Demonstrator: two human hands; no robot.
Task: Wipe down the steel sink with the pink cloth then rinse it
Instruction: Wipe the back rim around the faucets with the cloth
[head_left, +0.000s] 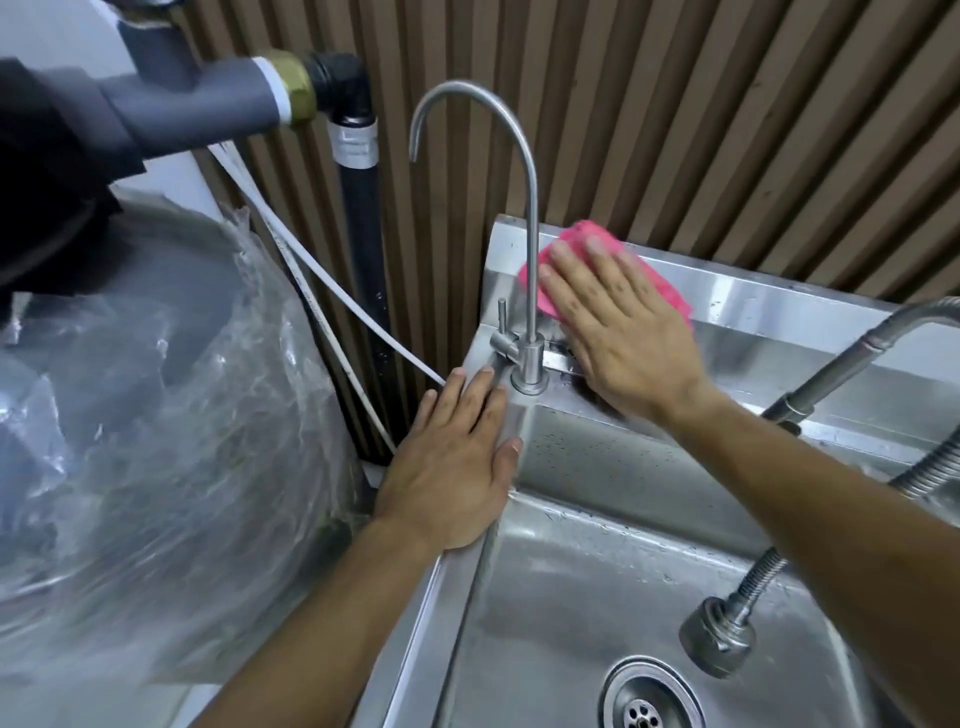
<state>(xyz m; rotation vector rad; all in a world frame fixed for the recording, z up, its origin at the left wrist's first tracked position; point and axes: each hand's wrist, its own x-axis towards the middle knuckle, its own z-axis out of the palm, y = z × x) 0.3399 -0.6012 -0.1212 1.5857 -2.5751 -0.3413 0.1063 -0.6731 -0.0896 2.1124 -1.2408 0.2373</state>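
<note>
While the right hand (623, 332) presses the pink cloth (670, 291) flat, fingers spread, on the sink (545, 597) backsplash, the left hand (452, 467) rests open on the rim. Wiping looks underway; basin and rinse seem left.

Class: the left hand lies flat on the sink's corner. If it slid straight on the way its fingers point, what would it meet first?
Probably the small tap's base: the left hand's fingertips point at it, nearly touching.
</note>
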